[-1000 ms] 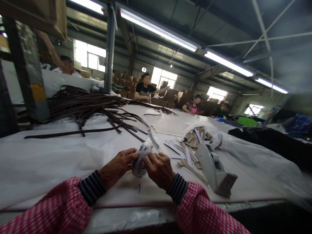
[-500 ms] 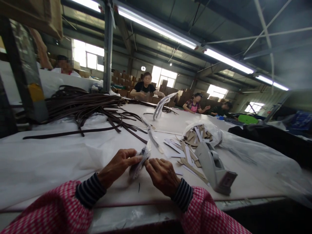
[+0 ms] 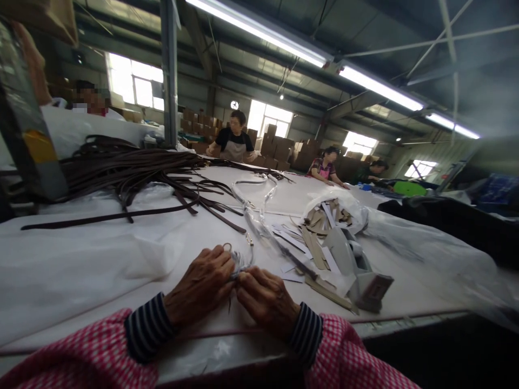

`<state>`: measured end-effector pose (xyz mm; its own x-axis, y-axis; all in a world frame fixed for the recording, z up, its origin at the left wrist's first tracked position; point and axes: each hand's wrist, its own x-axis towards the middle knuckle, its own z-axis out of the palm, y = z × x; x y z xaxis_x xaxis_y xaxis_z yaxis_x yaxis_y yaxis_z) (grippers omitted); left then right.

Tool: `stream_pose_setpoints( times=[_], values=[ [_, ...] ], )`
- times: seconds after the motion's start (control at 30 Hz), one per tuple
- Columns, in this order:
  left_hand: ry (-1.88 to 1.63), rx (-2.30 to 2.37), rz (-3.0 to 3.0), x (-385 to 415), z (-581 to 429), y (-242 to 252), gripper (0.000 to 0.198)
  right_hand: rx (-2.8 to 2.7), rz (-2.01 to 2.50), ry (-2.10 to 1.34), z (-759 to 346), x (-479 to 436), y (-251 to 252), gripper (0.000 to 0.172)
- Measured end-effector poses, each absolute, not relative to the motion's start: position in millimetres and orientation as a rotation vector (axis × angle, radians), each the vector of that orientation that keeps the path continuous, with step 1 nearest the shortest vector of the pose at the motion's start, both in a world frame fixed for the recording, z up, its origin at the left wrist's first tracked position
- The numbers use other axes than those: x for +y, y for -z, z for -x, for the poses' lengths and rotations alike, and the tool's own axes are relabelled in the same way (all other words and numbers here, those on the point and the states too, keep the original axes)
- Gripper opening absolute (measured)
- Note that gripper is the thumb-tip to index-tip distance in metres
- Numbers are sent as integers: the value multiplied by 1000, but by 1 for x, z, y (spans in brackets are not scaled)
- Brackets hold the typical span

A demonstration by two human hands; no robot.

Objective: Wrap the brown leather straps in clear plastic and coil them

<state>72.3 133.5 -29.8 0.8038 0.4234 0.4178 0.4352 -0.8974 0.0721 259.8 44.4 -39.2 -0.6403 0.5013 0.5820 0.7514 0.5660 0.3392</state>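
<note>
My left hand and my right hand meet low in the middle, fingers closed in a pinch. Between them is the crinkled, plastic-wrapped end of a strap, mostly covered by my fingers. A metal ring sticks up beside my left fingers, and a small metal clasp shows just beyond. Ahead of my hands, a long length of clear plastic wrap loops over the white tabletop. Whether it joins the piece in my fingers I cannot tell.
Dark brown straps lie heaped at the left. To the right are a grey tape dispenser, loose beige and white strips and a plastic bag of strips. A metal post rises behind. Several co-workers stand across the table.
The wrapped length that stood up in the air now lies lower, partly across the strips at right. My hands have drawn together over the bunched end. The co-worker opposite has lowered their arms.
</note>
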Motion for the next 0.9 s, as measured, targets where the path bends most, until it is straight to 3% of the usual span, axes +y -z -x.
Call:
stream_pose_setpoints(
  times=[0.27,0.5,0.57,0.73,0.9],
  values=[
    [742,-682,3067,137,-73,40,14,-2361,1042,621,-259,53,47,23],
    [874,-811,3245,137,-68,35,5,-2359,1244,344,-260,61,32,14],
    [950,-927,3283,137,-68,37,8,-2326,1273,194,-263,65,27,12],
    [1333,-1235,3345,136,-67,39,36,-2075,1319,-366,-270,78,20,16],
    [1476,-1161,3460,133,-69,34,36,-1991,1290,-649,-272,97,12,31]
  ],
)
